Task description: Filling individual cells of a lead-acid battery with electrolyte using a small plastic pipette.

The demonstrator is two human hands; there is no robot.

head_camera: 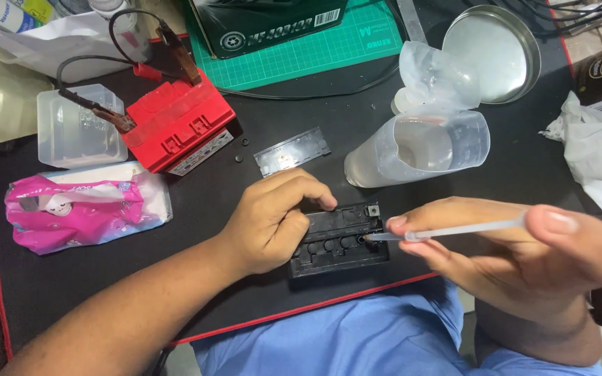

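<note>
A small black battery is seen lying near the front edge of the black mat on the tabletop, its row of round filler holes exposed. The left hand is laid over the battery's left end, its grip closed around the case with fingers curled on the top edge. A clear plastic pipette is pinched in the right hand, the grip closed on its stem; the tip is placed at the rightmost filler hole. A grey cover strip is observed lying apart, behind the battery. A clear measuring jug holding liquid is noted behind right; a red battery with clip leads behind left.
</note>
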